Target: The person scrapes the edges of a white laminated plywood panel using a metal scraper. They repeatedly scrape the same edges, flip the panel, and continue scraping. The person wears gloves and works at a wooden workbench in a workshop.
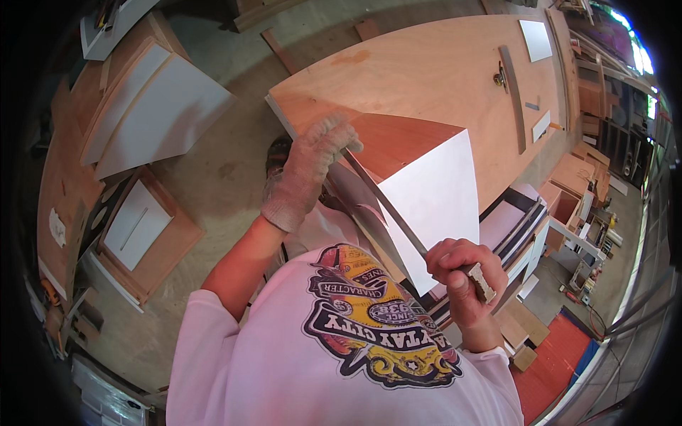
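A long, flat metal bar, apparently a hand file [386, 207], slants between my two hands. My left hand [311, 165], in a worn knitted work glove, grips its far end. My bare right hand [469, 274] is closed around the near end, where a rough, blocky butt sticks out of the fist. Beneath the bar is a white-faced panel [439, 207] at the edge of a plywood-topped table [426, 69]. The bar crosses the panel's left side; whether it touches the edge cannot be told. A darker reddish area lies on the plywood beside the panel.
On the table lie a narrow strip [512, 98], a tape measure [499, 79] and a white offcut [535, 41]. White panels [165, 112] lean at the left, above a wooden piece with a white panel [138, 223]. Stacked boards [514, 223] stand close at my right.
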A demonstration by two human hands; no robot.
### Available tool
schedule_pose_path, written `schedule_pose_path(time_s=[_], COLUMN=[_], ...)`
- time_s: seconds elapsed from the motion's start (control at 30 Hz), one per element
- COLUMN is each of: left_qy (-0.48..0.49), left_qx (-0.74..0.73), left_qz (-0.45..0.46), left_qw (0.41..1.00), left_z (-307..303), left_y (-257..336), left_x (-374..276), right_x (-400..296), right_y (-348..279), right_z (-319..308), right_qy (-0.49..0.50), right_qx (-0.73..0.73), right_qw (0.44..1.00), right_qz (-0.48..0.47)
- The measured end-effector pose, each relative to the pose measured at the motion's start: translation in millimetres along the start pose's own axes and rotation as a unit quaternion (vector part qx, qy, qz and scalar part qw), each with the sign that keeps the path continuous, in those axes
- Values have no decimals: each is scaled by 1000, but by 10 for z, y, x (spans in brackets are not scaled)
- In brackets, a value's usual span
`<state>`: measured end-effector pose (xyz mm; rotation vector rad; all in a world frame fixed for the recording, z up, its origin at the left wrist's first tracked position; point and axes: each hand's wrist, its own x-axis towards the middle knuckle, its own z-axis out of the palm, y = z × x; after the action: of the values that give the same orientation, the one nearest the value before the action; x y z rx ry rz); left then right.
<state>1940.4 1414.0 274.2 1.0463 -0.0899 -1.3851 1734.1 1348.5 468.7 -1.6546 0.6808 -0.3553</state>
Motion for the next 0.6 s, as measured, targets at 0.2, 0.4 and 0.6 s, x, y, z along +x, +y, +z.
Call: schedule_pose_path(time_s=[0.2, 0.4, 0.6], left_qy=[-146, -316, -348], left_qx=[185, 484, 464], left_qz=[67, 230, 267], left_qw=[969, 783, 770], left_z=[-39, -184, -59], left_y=[104, 257, 467], left_x=[-84, 76, 131], right_x=[-107, -274, -378], right_y=[-116, -118, -166], right_z=[-145, -178, -114], right_qy=[2, 11, 31], right_qx=[-18, -58, -17], right_qw=[1000, 997, 999], right_qz=[8, 48, 9])
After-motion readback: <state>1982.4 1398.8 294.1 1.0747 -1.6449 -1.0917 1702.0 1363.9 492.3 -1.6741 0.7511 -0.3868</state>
